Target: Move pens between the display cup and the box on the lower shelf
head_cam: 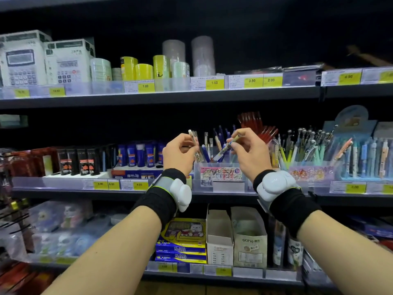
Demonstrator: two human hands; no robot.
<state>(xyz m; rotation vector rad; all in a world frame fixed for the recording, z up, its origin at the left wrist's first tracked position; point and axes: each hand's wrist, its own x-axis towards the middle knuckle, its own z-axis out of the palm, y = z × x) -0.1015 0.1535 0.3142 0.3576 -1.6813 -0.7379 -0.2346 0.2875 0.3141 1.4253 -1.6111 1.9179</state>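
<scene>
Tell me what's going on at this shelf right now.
A person stands at a stationery shelf with both hands raised in front of the clear display cup of pens on the middle shelf. The left hand pinches a patterned pen held roughly upright. The right hand pinches another pen, tilted with its lower end pointing down towards the cup. The open cardboard boxes on the lower shelf sit below, with neither hand near them.
</scene>
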